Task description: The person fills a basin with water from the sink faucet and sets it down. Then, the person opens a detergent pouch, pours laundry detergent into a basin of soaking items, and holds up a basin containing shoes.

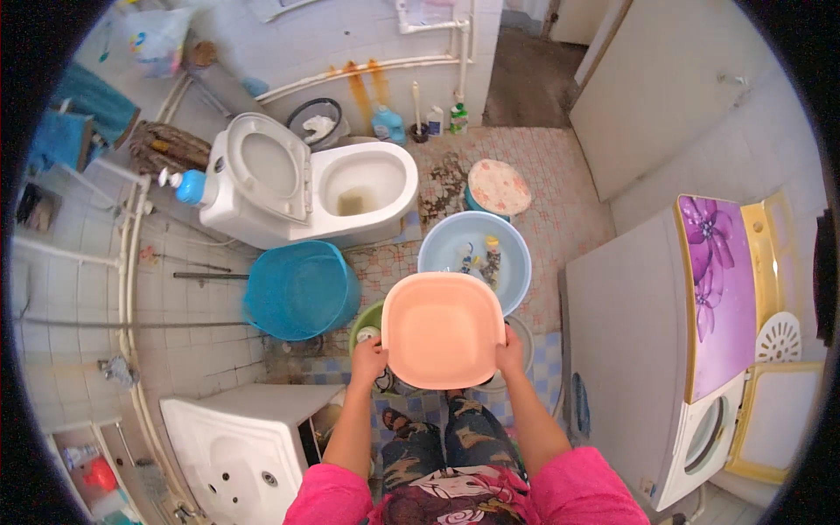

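A peach-orange square basin (pixel 443 328) is held up in front of me, its inside facing up and nothing visible in it. My left hand (pixel 367 357) grips its left rim, and my right hand (pixel 507 352) grips the right rim. Beyond it, partly covered by its far edge, sits a light blue round basin (pixel 429 254) with small yellow-topped items (pixel 492 258) inside. Below the peach basin on the left, a green basin (pixel 358 329) shows only in part. A greyish round basin (pixel 522 337) peeks out beneath on the right.
At the left stand a blue tub (pixel 302 289), a white toilet (pixel 376 179) with its lid raised and a white washbasin (pixel 227 446). A washing machine (pixel 630 297) fills the right side. A stool with a patterned top (pixel 499 185) and cleaning bottles (pixel 387 124) are farther off.
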`<state>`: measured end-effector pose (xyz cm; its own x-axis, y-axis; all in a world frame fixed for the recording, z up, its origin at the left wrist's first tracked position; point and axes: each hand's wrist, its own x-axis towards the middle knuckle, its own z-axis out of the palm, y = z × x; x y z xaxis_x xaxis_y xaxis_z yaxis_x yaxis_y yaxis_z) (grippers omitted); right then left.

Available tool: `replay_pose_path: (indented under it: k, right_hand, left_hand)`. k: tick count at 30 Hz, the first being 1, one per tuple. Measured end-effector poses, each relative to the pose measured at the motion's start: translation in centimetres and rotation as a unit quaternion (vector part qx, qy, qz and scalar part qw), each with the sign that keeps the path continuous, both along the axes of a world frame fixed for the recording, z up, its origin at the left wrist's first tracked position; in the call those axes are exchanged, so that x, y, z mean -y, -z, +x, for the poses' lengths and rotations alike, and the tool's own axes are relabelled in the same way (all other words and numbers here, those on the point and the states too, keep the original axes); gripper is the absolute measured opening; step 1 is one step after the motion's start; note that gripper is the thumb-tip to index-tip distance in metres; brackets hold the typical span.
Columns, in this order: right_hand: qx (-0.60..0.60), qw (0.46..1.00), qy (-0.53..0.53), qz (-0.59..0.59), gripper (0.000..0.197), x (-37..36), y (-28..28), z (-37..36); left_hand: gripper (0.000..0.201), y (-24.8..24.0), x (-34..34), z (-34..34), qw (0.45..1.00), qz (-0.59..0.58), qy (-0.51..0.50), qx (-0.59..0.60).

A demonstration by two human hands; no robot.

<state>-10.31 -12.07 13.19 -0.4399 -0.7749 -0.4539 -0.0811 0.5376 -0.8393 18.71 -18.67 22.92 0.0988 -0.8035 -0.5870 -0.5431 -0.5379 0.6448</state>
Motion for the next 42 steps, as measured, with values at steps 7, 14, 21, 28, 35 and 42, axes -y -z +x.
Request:
replay_pose_path:
  k: [7,14,21,28,35,42]
  right_hand:
    - [-0.043,0.989,-0.049,-0.13,0.049,-0.7,-8.1,2.2]
    - [-0.009,0.97,-0.131,-0.206,0.052,0.1,-20.1,8.3]
    - [-0.023,0.92,-0.276,-0.277,0.047,0.9,-26.0,16.1]
    - [0.013,0.869,-0.41,-0.278,0.047,-0.9,-30.8,27.4]
    - [-0.005,0.778,-0.55,-0.303,0.046,-4.4,-31.3,36.7]
    - [-0.011,0.693,-0.651,-0.31,0.046,-9.2,-30.0,44.6]
  left_hand:
    - [0.027,-9.0,-5.2,3.5,0.995,-0.02,-0.038,-0.094]
    - [0.026,-14.7,-10.8,9.3,0.971,-0.102,-0.142,-0.163]
    - [0.026,-19.6,-18.1,15.7,0.916,-0.175,-0.285,-0.221]
    - [0.024,-20.5,-28.3,21.3,0.862,-0.237,-0.414,-0.17]
    - [0.021,-20.9,-37.5,24.1,0.804,-0.248,-0.522,-0.139]
    - [0.02,-17.4,-45.6,25.4,0.743,-0.226,-0.615,-0.137]
